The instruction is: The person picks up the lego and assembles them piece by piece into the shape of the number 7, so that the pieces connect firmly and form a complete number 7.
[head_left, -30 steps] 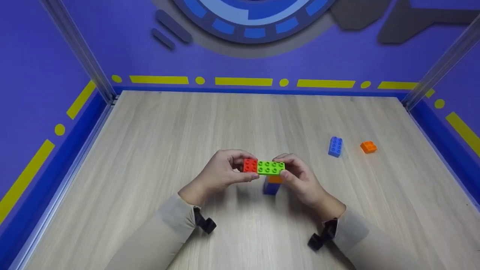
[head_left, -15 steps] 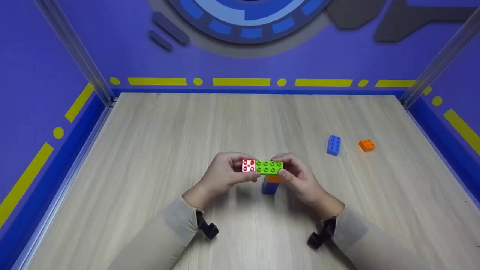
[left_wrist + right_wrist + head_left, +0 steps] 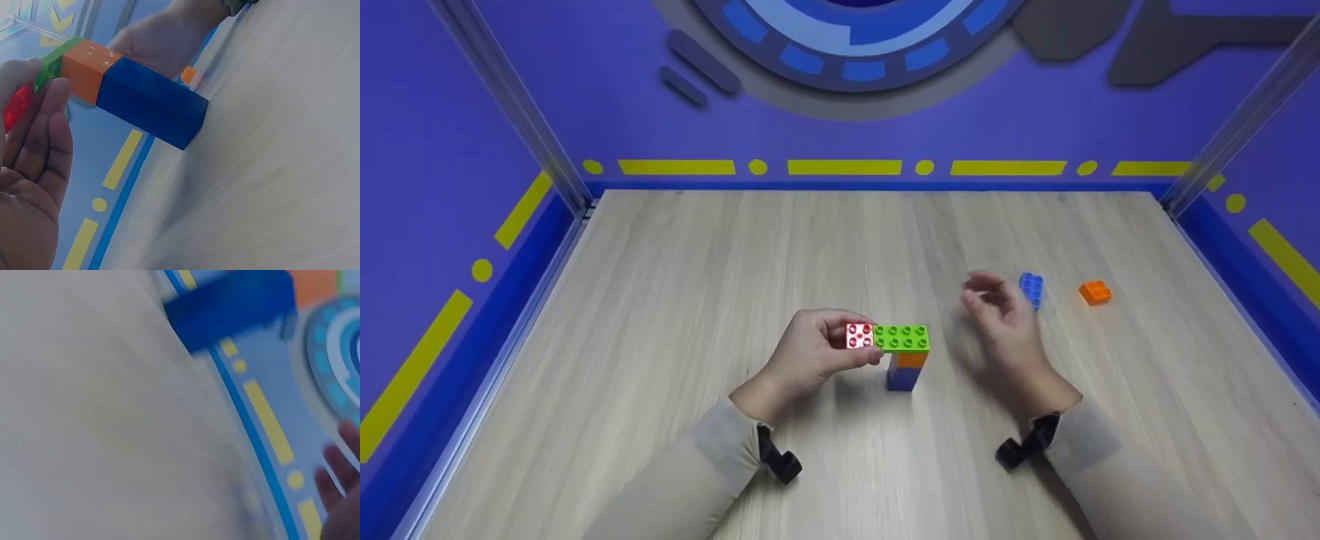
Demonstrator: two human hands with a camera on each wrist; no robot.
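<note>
My left hand [image 3: 810,351] pinches a red toy brick [image 3: 859,336] between thumb and fingers. It adjoins the left end of a flat green brick [image 3: 901,338]. Under the green brick's right part stands an orange brick [image 3: 87,68], on top of a dark blue column [image 3: 152,100] with a seam across its side. This stack is upright on the table. My right hand [image 3: 1011,330] is in the air to the right of the stack, fingers loosely bent and holding nothing. Its nearest thing is a loose blue brick [image 3: 1033,289], partly hidden behind the hand in the head view.
A small loose orange brick [image 3: 1096,292] lies right of the blue one. The wooden table [image 3: 720,247] is bounded by purple walls [image 3: 840,135] at the back and both sides, with metal posts at the corners.
My right hand has let go of the green brick's right end and moved right and away, toward the loose blue brick. The left hand still holds the red brick in about the same place.
</note>
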